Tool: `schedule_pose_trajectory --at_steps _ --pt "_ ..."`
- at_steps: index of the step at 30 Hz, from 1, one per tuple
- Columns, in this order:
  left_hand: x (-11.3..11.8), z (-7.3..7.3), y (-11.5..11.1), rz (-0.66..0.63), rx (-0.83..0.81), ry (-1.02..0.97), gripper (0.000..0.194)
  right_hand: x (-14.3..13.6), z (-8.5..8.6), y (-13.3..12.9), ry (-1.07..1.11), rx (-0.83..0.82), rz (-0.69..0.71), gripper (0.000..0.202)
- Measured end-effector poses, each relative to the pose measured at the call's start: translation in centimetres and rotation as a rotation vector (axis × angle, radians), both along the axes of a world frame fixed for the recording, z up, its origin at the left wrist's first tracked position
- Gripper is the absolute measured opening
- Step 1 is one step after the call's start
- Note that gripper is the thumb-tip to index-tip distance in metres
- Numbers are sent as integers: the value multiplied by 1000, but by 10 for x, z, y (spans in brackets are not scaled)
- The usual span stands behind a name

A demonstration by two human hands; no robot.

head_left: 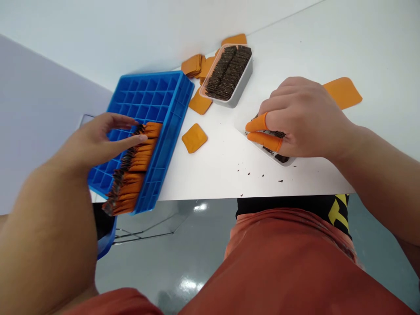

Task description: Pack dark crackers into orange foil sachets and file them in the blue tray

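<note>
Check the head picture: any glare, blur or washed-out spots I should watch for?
Head view: glare spots on the grey floor, none over the hands; head view: the near tub's pale rim almost blends into the white tabletop; head view: no strong motion blur on the left hand or right hand.

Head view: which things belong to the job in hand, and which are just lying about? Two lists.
Likely job: right hand, near tub it reaches into, left hand, orange pieces beside it, blue crate, far tub, orange squares.

Apparently lying about: dark crumbs, metal bars below the table.
</note>
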State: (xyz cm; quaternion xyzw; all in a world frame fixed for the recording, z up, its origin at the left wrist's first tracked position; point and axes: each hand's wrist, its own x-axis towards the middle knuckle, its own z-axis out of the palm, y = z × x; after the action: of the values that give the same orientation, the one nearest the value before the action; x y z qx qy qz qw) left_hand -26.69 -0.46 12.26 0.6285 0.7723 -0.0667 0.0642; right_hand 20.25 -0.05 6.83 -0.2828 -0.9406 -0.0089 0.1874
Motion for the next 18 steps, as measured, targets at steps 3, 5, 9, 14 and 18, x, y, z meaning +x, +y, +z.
schedule_pose_trajectory --at_steps 3,5,9,14,18 --pt "4 3 -16 121 27 62 83 0 -2 -1 4 12 16 37" --pt "3 2 -24 95 33 80 82 -1 -3 -2 0 14 29 37" --pt "-7 -3 -30 -43 44 57 78 -3 -5 -2 -7 -8 18 42" --pt "-3 -6 -31 -81 99 -16 75 0 -12 4 42 -15 1 41" --pt "4 -7 -31 -60 119 -11 76 2 -14 6 92 -47 2 40"
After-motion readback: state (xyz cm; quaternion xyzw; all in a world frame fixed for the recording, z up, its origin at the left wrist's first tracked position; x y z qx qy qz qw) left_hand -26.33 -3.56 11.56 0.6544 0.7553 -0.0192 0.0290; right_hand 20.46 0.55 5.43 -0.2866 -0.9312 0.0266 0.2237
